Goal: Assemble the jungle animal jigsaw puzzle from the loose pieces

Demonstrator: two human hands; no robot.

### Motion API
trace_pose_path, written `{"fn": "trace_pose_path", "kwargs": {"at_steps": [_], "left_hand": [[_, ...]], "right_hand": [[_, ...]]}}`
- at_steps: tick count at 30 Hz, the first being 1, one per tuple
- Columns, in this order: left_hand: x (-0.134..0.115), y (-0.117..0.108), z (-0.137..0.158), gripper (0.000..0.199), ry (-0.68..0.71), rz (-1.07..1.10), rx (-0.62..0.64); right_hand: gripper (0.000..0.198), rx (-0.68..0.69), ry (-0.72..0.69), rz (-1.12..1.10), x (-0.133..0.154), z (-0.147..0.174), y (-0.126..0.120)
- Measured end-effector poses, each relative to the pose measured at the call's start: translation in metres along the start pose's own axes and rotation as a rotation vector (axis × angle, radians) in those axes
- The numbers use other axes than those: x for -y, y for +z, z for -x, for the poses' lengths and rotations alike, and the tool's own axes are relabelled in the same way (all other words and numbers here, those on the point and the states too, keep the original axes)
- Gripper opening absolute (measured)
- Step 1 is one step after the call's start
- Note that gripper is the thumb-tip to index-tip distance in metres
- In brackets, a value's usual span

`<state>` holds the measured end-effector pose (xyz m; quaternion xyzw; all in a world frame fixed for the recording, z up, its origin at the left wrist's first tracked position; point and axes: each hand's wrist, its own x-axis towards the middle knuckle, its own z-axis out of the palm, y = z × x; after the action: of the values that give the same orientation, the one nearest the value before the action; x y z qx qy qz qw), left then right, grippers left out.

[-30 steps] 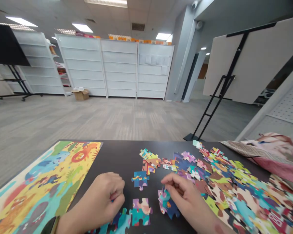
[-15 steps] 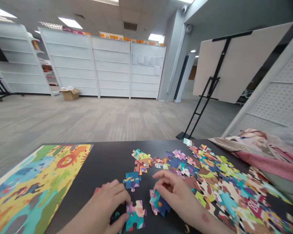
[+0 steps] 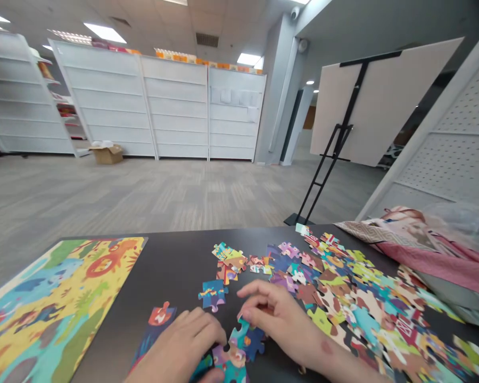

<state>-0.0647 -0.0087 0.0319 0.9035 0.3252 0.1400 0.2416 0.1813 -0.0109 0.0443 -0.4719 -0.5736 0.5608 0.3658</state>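
Note:
My right hand point(image 3: 277, 314) pinches a teal and blue jigsaw puzzle piece point(image 3: 239, 334) between thumb and fingers. A dark blue piece point(image 3: 255, 340) shows just below those fingertips. My left hand point(image 3: 189, 340) curls over the table with its thumb at the edge of a purple and teal jigsaw piece point(image 3: 230, 366). The two hands' pieces touch or overlap; whether they interlock I cannot tell. Partly under my left hand lie a red piece point(image 3: 162, 315) and a dark blue strip of pieces. Beyond both hands sits a blue piece point(image 3: 213, 294).
Many loose jigsaw pieces point(image 3: 367, 298) spread over the right of the black table point(image 3: 171, 266). A small joined cluster point(image 3: 229, 260) lies near the middle. The colourful animal picture sheet point(image 3: 72, 298) is at left. Fabric bags point(image 3: 423, 239) rest at the right edge.
My right hand has moved left with its piece, up against the piece by my left hand. My left hand has shifted, uncovering more of the red and dark blue pieces. The view has turned slightly.

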Motion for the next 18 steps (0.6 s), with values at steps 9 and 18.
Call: {"fn": "trace_pose_path", "kwargs": {"at_steps": [9, 18], "left_hand": [[-0.001, -0.004, -0.002, 0.019, 0.150, 0.383, -0.182], [0.011, -0.009, 0.002, 0.023, -0.049, 0.384, -0.394]], "right_hand": [[0.029, 0.011, -0.113, 0.074, 0.006, 0.008, -0.002], [0.028, -0.136, -0.252, 0.432, 0.004, 0.004, -0.017]]}}
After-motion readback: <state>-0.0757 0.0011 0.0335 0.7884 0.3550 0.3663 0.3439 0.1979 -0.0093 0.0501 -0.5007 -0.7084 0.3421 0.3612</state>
